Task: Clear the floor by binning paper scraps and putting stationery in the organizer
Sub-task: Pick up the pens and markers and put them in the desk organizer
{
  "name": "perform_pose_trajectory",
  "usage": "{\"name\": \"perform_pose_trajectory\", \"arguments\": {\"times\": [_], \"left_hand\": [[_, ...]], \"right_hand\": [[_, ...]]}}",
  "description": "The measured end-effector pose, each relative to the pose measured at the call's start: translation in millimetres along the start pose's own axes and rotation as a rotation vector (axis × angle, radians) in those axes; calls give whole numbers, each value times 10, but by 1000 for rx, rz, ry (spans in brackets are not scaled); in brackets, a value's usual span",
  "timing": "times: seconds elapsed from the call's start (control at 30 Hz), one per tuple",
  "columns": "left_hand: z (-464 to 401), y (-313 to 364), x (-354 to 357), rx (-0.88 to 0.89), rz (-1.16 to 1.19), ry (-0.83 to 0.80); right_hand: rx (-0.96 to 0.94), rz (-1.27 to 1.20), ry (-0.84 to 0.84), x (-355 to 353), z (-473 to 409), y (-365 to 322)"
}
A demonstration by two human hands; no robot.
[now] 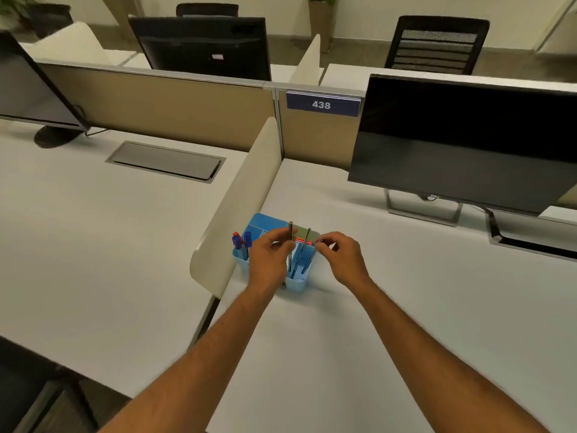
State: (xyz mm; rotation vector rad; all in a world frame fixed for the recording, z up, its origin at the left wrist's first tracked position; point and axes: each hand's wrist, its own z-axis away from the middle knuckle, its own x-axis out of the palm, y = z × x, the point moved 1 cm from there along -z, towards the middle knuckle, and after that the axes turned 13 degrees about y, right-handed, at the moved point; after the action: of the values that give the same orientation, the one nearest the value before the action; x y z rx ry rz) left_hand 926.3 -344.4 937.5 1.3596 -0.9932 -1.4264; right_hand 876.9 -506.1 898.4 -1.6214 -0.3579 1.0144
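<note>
A light blue desk organizer (298, 282) stands on the white desk beside a cream divider. Two blue markers (243, 243), one with a red cap, stand in its left compartment. My left hand (271, 259) pinches a thin dark pen (290, 239) held upright over the organizer's right compartment. A second thin pen (304, 245) leans in that compartment. My right hand (342, 256) is at the organizer's right rim, fingertips pinched on the top of another pen (312, 259). The organizer's middle is hidden behind my left hand. No floor or paper scraps are in view.
A dark monitor (462, 145) on a stand sits at the back right of the desk, with a tray-like edge (530, 239) beside it. The cream divider (237, 201) runs along the organizer's left. A cable hatch (165, 160) lies in the neighbouring desk.
</note>
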Motion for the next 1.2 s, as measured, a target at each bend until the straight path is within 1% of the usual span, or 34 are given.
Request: {"name": "perform_pose_trajectory", "arguments": {"times": [0.1,0.2,0.4,0.57,0.7,0.87,0.97,1.07,1.2], "left_hand": [[-67,-97,117,16,-50,26],[-122,-222,203,36,-136,15],[-111,-509,254,18,-362,-49],[-119,-586,284,40,-444,-59],[-66,-506,231,31,-413,-64],[75,-219,-49,111,-331,-69],[292,-11,-317,161,-277,-78],[615,156,-651,227,-241,-81],[1121,336,-1163,344,-211,-85]], "right_hand": [[-31,96,-84,81,6,90],[-21,139,-116,90,-35,125],[31,116,-62,-98,-43,180],[52,108,-23,-302,-42,253],[34,109,5,-435,36,179],[-72,125,17,-453,290,-136],[-154,135,29,-416,530,-391],[-189,142,35,-408,858,-602],[-263,186,59,-461,1413,-832]]}}
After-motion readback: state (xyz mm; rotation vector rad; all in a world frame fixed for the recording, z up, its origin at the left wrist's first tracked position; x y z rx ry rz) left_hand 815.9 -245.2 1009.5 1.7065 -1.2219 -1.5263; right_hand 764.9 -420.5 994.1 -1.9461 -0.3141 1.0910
